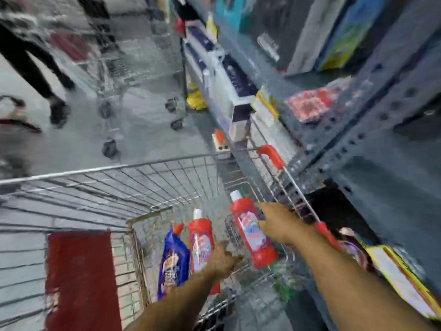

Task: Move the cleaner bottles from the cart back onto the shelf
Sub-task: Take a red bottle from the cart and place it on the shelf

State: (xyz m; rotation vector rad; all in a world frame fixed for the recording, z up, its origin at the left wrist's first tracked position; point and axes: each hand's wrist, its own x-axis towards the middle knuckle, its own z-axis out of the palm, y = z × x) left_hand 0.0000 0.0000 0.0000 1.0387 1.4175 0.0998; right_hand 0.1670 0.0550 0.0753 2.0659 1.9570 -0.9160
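Two red cleaner bottles with white caps are in the wire cart. My right hand grips the right red bottle, which is tilted and lifted above the cart floor. My left hand is wrapped around the left red bottle, which stands low in the cart. A blue bottle with a red cap leans beside it on the left. The grey shelf rises to the right of the cart. The picture is blurred.
A red flap lies in the cart's near left part. A second wire cart stands farther up the aisle, with a person's legs at the left. Boxes and packets fill the shelves; yellow packs sit at the lower right.
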